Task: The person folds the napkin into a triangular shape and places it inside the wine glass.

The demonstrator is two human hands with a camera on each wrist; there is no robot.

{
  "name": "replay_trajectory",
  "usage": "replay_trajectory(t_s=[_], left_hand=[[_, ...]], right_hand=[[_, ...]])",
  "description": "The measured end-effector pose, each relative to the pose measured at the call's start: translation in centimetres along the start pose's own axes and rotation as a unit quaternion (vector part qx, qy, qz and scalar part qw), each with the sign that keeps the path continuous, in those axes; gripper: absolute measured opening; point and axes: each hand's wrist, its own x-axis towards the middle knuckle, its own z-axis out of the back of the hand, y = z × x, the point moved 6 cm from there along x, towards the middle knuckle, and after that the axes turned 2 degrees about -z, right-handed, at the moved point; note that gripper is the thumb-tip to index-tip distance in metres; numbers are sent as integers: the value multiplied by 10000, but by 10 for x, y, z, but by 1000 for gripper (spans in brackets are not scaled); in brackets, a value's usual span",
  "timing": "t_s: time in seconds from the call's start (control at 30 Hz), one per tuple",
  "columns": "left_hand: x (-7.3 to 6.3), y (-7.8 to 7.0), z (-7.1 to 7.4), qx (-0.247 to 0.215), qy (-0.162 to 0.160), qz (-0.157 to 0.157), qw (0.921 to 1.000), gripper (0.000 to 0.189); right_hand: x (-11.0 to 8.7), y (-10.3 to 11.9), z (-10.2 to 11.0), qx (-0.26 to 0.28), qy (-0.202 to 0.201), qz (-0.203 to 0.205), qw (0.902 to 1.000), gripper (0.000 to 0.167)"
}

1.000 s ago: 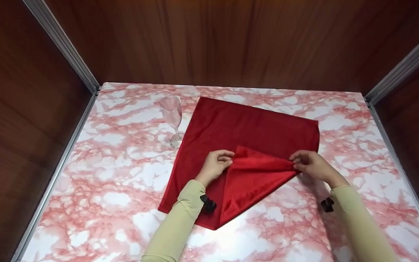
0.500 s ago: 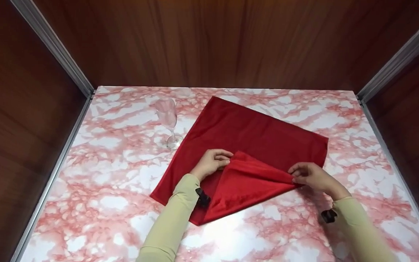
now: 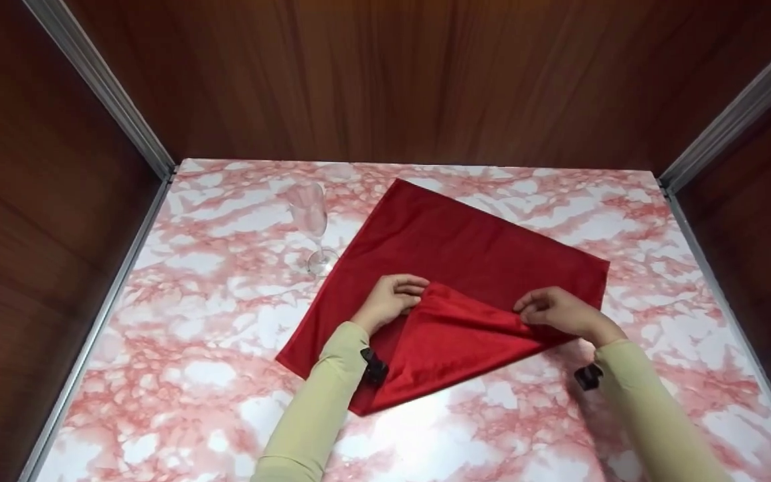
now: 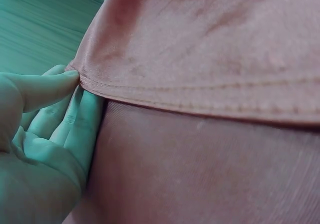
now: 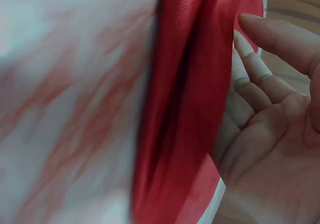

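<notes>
A red velvety cloth (image 3: pixel 466 248) lies on the table, its near part folded over to show a brighter, shinier face. My left hand (image 3: pixel 392 301) pinches the tip of the folded flap (image 3: pixel 459 341) between thumb and fingers. The left wrist view shows the thumb (image 4: pixel 50 88) on top of the stitched hem (image 4: pixel 200 102) with fingers beneath. Farther right, my right hand (image 3: pixel 563 311) has its fingertips at the flap's upper edge. In the right wrist view its loosely bent fingers touch the cloth fold (image 5: pixel 200 94), while the thumb (image 5: pixel 275 37) stands apart from them.
A clear stemmed glass (image 3: pixel 312 217) stands upright just left of the cloth. The table (image 3: pixel 191 361) has a pink and white marbled top. Dark wooden panels (image 3: pixel 392 87) enclose it at the back and both sides, with metal strips at the corners.
The cloth has turned clockwise, its right corner coming nearer. My right hand first moved nearer with it, then slid left along the flap's edge. My left hand keeps pinching the flap's tip.
</notes>
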Motion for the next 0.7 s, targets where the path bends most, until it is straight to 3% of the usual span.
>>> replay_trajectory(t_s=[0.27, 0.53, 0.7], left_hand=[[9, 14, 5, 69, -109, -134, 9998, 37], [16, 9, 8, 69, -266, -206, 9994, 39], [20, 6, 11, -58, -355, -170, 9992, 40]], right_hand=[[35, 17, -13, 20, 152, -134, 9998, 28], [66, 41, -24, 459, 322, -143, 9983, 25], [81, 52, -17, 428, 99, -34, 9990, 22]])
